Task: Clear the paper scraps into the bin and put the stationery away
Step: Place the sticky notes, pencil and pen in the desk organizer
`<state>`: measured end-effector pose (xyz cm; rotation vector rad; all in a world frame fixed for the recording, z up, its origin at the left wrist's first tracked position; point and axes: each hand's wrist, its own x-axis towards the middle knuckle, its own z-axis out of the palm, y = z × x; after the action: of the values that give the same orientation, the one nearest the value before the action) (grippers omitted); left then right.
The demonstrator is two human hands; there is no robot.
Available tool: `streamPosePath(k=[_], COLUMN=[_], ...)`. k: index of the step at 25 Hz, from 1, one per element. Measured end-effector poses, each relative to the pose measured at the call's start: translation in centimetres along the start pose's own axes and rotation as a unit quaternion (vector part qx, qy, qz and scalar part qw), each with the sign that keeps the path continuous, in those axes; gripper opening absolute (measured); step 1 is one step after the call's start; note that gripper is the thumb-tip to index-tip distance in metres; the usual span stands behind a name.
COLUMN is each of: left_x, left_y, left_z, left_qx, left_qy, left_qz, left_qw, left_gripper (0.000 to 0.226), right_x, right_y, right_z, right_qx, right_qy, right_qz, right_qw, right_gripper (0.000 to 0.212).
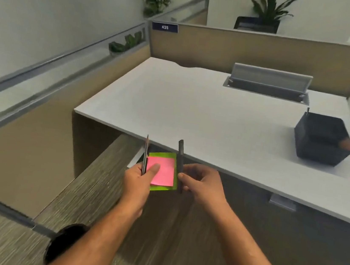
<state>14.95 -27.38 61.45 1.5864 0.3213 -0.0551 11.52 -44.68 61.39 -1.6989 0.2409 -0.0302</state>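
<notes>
Fingers of the left hand (139,177) clamp a pink sticky note pad (163,172) stacked on a green pad (160,188), with a thin pen (145,155) upright against them. Right hand (201,183) pinches a dark marker (179,162) upright, just beside the pads. Both hover before the white desk (194,112), where a black mesh organizer (322,140) sits far right.

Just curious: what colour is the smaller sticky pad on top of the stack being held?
Pink sticky pad, lying on a green one; seen in the head view.
</notes>
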Motion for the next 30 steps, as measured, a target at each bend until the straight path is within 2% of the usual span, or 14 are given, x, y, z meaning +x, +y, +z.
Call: streamPosePath(k=[5, 12, 14, 17, 22, 24, 30], left_x=[-1.3, -0.6, 0.2, 1.8, 5.6, 6.7, 10.4], left_y=[2.2, 3.3, 3.0, 2.5, 3.7, 3.7, 3.1], left_z=[11.8, 20.8, 23.6, 27.9, 36.7, 39.6, 46.2], left_qx=[-0.004, 0.006, 0.025, 0.075, 0.098, 0.108, 0.115], left_qy=[-0.001, -0.04, -0.066, -0.113, -0.235, -0.273, -0.324], left_qz=[-0.019, -0.034, -0.035, -0.032, -0.017, -0.028, -0.037], left_qw=[1.0, 0.999, 0.997, 0.99, 0.967, 0.955, 0.938], left_gripper=[0.005, 0.009, 0.015, 0.036, 0.034, 0.04, 0.044], right_x=[2.9, 5.5, 6.0, 7.1, 10.7, 12.0, 14.9], right_y=[-1.3, -0.2, 0.5, 1.3, 1.8, 1.9, 3.1], right_z=[-12.0, -19.5, -21.6, -25.1, -31.3, -33.0, -37.1], right_qx=[-0.005, -0.011, -0.009, -0.011, -0.026, -0.026, -0.004], right_qy=[0.028, 0.064, 0.09, 0.137, 0.248, 0.279, 0.374], right_qz=[0.007, 0.024, 0.035, 0.045, 0.077, 0.086, 0.088], right_qw=[1.0, 0.998, 0.995, 0.99, 0.965, 0.956, 0.923], right_gripper=[0.016, 0.014, 0.014, 0.014, 0.015, 0.017, 0.03])
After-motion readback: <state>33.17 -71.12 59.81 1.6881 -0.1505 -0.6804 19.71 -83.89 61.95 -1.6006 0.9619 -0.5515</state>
